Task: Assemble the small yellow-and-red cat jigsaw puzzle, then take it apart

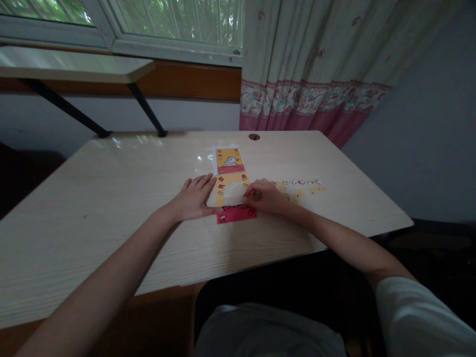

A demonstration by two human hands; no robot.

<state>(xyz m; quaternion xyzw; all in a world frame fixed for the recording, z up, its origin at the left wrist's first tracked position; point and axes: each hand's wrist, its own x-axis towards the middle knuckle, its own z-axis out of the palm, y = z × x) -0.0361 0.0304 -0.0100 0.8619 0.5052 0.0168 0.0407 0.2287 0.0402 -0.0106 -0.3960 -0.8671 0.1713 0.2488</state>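
Observation:
A partly assembled jigsaw puzzle (237, 214) lies on the table, yellow above and red below, with a bare gap in its middle. My left hand (196, 198) rests flat along the puzzle's left edge, fingers stretched and thumb at its lower left. Over the right side of the gap, my right hand (264, 195) is closed in a pinch; whatever its fingertips hold is too small to make out. Just beyond the puzzle is a picture card (229, 161) with a white animal on yellow and red. Loose puzzle pieces (301, 183) lie right of my right hand.
The pale wooden table (111, 213) has a round cable hole (254, 137) near its back edge. A raised shelf (74, 67) on black supports stands at the back left. A patterned curtain (297, 64) hangs behind the table beside a window (178, 25).

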